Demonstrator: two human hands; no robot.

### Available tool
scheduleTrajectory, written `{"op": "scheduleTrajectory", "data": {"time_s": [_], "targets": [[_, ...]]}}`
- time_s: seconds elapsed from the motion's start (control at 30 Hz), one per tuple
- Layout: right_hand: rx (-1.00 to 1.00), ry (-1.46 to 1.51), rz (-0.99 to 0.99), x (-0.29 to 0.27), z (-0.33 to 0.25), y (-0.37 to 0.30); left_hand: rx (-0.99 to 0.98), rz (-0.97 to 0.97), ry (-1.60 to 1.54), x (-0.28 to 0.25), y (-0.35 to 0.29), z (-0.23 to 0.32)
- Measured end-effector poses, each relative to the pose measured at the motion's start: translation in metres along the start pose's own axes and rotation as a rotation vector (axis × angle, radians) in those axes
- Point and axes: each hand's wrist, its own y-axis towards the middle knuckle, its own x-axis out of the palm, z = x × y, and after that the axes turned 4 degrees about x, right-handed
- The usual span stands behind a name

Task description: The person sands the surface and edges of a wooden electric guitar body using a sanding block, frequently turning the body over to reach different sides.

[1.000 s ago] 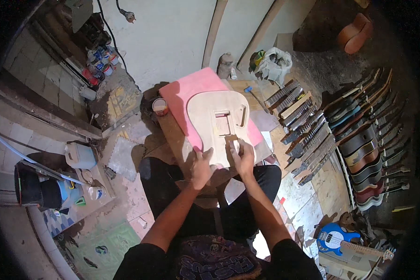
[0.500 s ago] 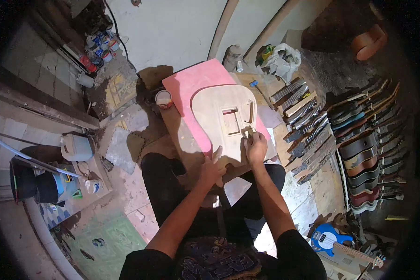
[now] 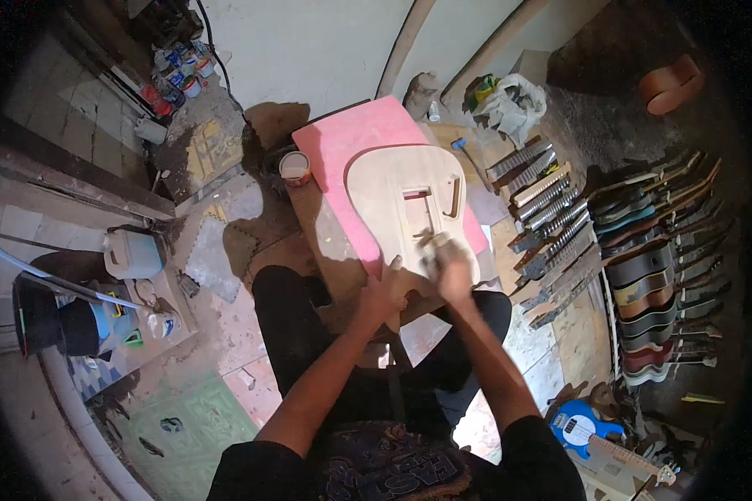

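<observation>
A pale, unfinished wooden guitar body (image 3: 378,179) lies flat before me, with cut-out cavities in its face. It rests on a pink board (image 3: 334,138) over a low wooden bench. My left hand (image 3: 382,294) is closed around the body's near horn, thumb on top. On the face, just below the central cavity, my right hand (image 3: 451,271) is closed on a small tan folded piece that looks like sandpaper (image 3: 431,248). Motion blurs this hand and the piece.
A round tin (image 3: 295,169) stands at the bench's left edge. To the right are a blue-headed hammer (image 3: 459,145), a row of guitar necks (image 3: 551,209), and racked guitar bodies (image 3: 643,284). A blue bass guitar (image 3: 576,426) lies lower right; a jug (image 3: 134,253) stands left.
My right hand has slid left and slightly nearer across the wood with the sandpaper, and is now blurred. My left hand keeps its grip. The whole view has shifted slightly.
</observation>
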Motion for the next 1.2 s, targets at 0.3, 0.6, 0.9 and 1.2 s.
{"op": "scheduleTrajectory", "data": {"time_s": [0.3, 0.6, 0.9, 1.2], "targets": [[0.130, 0.174, -0.091, -0.028, -0.027, 0.019, -0.070, -0.057, 0.001, -0.006, 0.001, 0.004], [0.296, 0.058, -0.126, -0.015, -0.040, 0.015, 0.023, 0.098, 0.054, 0.004, -0.003, -0.016], [0.257, 0.038, -0.094, -0.030, -0.060, 0.019, -0.110, -0.034, -0.008, -0.022, -0.013, 0.014], [0.373, 0.036, -0.057, -0.033, -0.039, 0.035, -0.035, -0.038, 0.037, -0.004, 0.000, -0.003]]}}
